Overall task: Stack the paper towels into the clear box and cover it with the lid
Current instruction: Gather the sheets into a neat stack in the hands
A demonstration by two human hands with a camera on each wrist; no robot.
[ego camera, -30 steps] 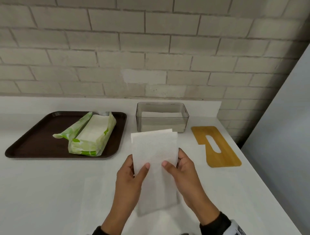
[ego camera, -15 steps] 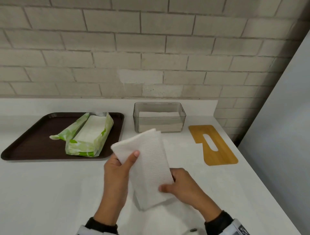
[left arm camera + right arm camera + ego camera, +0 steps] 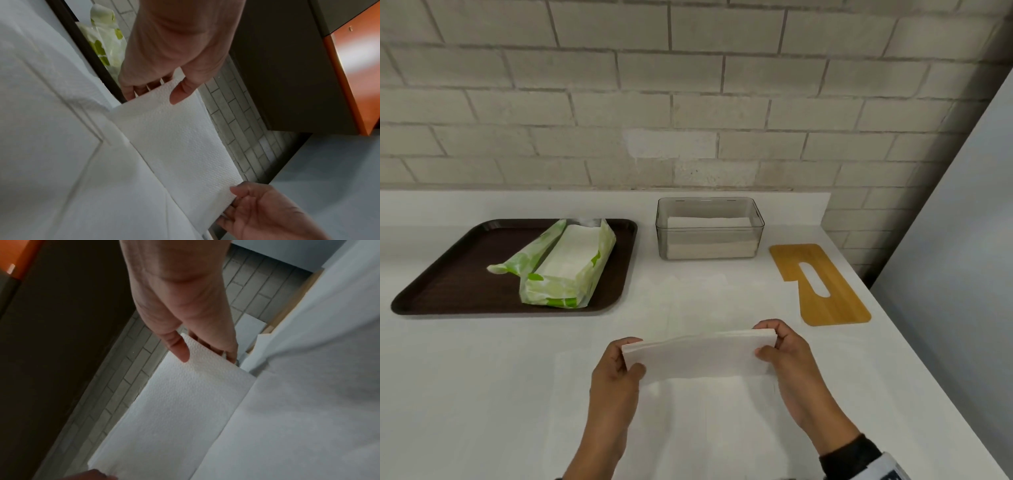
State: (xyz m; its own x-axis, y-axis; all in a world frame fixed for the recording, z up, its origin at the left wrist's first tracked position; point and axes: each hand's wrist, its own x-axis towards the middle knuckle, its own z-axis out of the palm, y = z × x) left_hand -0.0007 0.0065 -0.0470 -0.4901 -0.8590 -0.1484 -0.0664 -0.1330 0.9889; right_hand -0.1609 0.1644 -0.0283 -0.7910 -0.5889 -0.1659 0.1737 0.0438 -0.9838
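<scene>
The left hand (image 3: 616, 373) and right hand (image 3: 789, 356) are pinching opposite ends of a folded white paper towel stack (image 3: 698, 356). They are holding it above the white counter (image 3: 482, 394), near the clear plastic box (image 3: 709, 228).

Kitchen-like room: white counter (image 3: 482, 377), pale brick wall (image 3: 688, 102), brown serving tray (image 3: 448, 274).

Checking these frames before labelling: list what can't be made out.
- Sheet count in the paper towels: head view shows only edges; left hand and right hand cover both ends.
- How full the clear box is: tinted walls blur its stack.
- What remains in the green pack: its wrapper hides it.
- Lid in right wrist view: only an edge sliver.
</scene>
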